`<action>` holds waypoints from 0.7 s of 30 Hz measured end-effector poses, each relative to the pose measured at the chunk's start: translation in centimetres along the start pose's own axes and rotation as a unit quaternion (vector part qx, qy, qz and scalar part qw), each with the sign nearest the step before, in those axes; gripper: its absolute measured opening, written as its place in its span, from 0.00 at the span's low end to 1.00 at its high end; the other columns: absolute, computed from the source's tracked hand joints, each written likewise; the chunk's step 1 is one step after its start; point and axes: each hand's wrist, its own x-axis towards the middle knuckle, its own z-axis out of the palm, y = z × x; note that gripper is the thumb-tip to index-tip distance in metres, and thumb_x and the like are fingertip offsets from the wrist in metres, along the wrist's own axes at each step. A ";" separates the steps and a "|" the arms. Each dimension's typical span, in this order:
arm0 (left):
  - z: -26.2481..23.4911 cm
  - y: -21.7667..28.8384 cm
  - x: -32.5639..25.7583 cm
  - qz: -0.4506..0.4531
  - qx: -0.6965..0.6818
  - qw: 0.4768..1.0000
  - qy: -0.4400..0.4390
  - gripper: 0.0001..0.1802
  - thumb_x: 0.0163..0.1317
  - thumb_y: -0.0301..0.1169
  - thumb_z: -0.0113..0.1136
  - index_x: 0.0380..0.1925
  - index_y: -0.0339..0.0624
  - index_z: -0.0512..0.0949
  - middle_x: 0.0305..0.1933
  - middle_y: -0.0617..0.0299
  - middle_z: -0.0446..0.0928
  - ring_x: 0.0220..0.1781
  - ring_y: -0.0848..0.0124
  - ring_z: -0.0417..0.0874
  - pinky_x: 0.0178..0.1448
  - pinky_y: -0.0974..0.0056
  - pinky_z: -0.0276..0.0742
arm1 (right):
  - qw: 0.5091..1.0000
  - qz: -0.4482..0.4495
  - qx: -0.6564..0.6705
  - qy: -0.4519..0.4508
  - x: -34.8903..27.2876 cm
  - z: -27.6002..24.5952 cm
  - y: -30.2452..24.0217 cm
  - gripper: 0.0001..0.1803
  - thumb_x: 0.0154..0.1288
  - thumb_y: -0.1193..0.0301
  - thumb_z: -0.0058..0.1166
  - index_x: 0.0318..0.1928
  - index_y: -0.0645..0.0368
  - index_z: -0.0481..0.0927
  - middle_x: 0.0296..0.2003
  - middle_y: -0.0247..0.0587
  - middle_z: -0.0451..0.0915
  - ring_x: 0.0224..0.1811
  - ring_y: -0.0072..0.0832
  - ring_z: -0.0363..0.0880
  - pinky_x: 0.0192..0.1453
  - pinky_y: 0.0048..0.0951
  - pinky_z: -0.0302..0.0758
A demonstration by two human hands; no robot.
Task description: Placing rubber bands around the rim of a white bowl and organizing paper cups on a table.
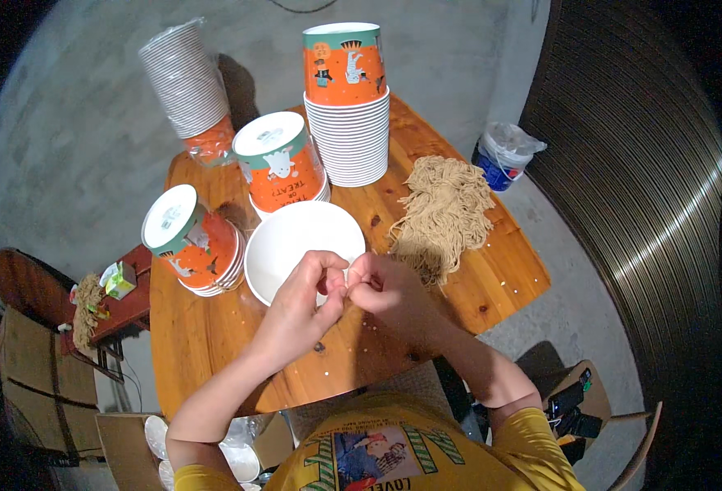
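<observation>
A white paper cup [291,237] lies open toward me on the wooden table [214,335]. My left hand [300,303] and my right hand [390,290] meet at its near right rim, fingertips pinched together on the edge. Anything small between the fingers is hidden. A loose pile of tan cords [444,211] lies just right of the cup, close to my right hand.
Orange printed cup stacks stand behind: a tall one [346,106], a middle one [281,164] and a tilted one [193,241]. A plastic-wrapped stack [187,82] leans at back left. A bagged bucket [504,151] stands on the floor at right, a stool [124,307] at left.
</observation>
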 end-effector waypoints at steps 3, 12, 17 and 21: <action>0.1 -0.6 0.1 0.069 0.028 0.997 0.003 0.15 0.58 0.19 0.54 0.44 0.38 0.65 0.32 0.62 0.69 0.35 0.72 0.73 0.42 0.66 0.72 | 0.993 0.059 0.086 -0.051 0.3 -0.7 0.5 0.08 0.63 0.67 0.53 0.30 0.57 0.73 0.23 0.28 0.73 0.27 0.16 0.70 0.33 0.22 0.69; -0.7 -0.5 0.1 0.001 -0.035 0.999 -0.005 0.13 0.59 0.20 0.53 0.43 0.39 0.65 0.31 0.65 0.69 0.34 0.76 0.71 0.43 0.69 0.70 | 0.975 0.135 0.171 -0.047 -0.2 -0.5 -1.2 0.06 0.65 0.68 0.49 0.34 0.57 0.73 0.24 0.25 0.72 0.19 0.12 0.66 0.22 0.16 0.62; -0.6 -0.4 0.3 -0.003 -0.040 0.999 -0.007 0.13 0.59 0.20 0.53 0.44 0.38 0.66 0.31 0.65 0.69 0.34 0.76 0.71 0.43 0.69 0.70 | 0.997 0.014 0.068 0.024 -0.7 0.5 0.1 0.02 0.64 0.73 0.51 0.34 0.57 0.73 0.23 0.23 0.69 0.23 0.09 0.64 0.26 0.15 0.61; -0.8 -0.6 0.1 -0.014 -0.025 0.999 -0.018 0.15 0.59 0.21 0.53 0.46 0.38 0.66 0.31 0.64 0.69 0.36 0.73 0.72 0.44 0.68 0.71 | 0.998 0.024 -0.009 0.054 -0.8 0.5 -0.4 0.03 0.63 0.73 0.53 0.34 0.58 0.73 0.25 0.28 0.73 0.27 0.14 0.69 0.31 0.20 0.67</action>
